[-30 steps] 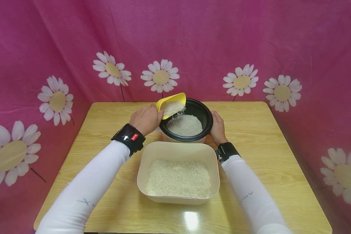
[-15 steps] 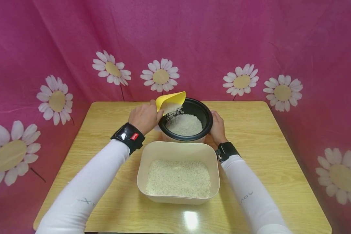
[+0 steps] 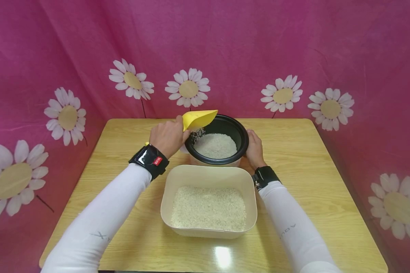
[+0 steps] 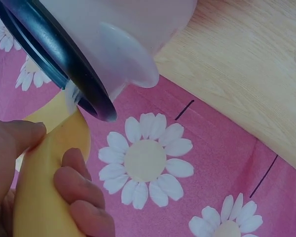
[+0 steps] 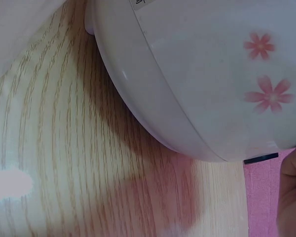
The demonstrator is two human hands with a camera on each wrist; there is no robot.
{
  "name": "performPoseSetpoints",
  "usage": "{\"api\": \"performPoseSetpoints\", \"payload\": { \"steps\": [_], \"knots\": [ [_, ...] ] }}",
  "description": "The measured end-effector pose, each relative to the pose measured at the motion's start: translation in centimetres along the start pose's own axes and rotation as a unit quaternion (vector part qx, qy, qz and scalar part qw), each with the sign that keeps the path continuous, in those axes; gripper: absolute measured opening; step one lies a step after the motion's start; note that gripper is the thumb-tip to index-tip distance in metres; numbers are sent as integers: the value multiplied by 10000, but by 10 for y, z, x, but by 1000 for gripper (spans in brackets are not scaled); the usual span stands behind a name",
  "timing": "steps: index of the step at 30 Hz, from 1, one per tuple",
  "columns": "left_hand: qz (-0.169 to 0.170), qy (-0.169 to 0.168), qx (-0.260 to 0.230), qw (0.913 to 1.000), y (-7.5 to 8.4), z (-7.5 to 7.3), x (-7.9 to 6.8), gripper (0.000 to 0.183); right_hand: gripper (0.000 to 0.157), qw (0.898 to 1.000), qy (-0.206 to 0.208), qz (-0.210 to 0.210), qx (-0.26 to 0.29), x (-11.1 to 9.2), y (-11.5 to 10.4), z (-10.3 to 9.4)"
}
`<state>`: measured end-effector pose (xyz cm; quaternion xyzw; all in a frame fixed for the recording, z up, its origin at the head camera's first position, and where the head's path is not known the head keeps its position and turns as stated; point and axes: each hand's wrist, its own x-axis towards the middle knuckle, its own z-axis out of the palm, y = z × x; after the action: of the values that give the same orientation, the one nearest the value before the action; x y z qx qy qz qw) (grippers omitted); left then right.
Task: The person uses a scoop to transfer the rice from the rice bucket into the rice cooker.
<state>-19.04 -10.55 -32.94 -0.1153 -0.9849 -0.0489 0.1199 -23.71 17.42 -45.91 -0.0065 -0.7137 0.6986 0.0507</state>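
Observation:
My left hand [image 3: 166, 138] grips a yellow scoop [image 3: 199, 119], tipped over the left rim of a pale rice cooker [image 3: 222, 162]. Rice grains stream from the scoop into the cooker's black pot, where a mound of white rice [image 3: 216, 146] lies. In the left wrist view, thumb and curled fingers [image 4: 79, 185] close round the scoop's handle, its mouth right at the black rim. My right hand [image 3: 255, 149] holds the cooker's right side. The right wrist view shows the flower-printed cooker body [image 5: 202, 84] and only part of that hand [image 5: 293, 192].
In front of the cooker stands a cream tub [image 3: 210, 174] with a layer of rice [image 3: 208, 208] inside. Both are on a wooden table [image 3: 304, 189]. A pink curtain [image 3: 225, 45] with white daisies surrounds its back and sides.
The scoop has turned over further, so its inside no longer shows and its underside faces up. Rice now falls nearer the pot's left rim. The right hand, cooker and tub have stayed put.

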Motion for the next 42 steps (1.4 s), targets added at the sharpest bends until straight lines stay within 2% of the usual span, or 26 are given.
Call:
{"api": "performPoseSetpoints", "payload": {
  "steps": [7,14,19,25,32,35,42],
  "knots": [
    [24,2,96,10000,-2,0,-2,41,30,10000,79,-9,48,18,30,-3],
    [118,93,112,9998,-3,1,-3,41,30,9995,206,-222,-55,18,34,-2],
    [162,147,152,9996,-3,2,-4,40,29,9995,224,-205,-17,19,35,-2],
    [133,121,-47,9998,-5,1,-5,38,29,9999,142,-18,12,17,28,-2],
    [-153,-352,-884,9953,-7,-6,-10,39,28,10000,3,-54,-19,0,0,0],
    [-170,-461,-1064,9931,-7,-8,-13,38,27,10000,-3,-56,43,-2,-2,1],
    [-36,-563,-1149,9918,-5,-10,-23,35,28,9999,14,-40,145,-1,-1,0]
  ]
}}
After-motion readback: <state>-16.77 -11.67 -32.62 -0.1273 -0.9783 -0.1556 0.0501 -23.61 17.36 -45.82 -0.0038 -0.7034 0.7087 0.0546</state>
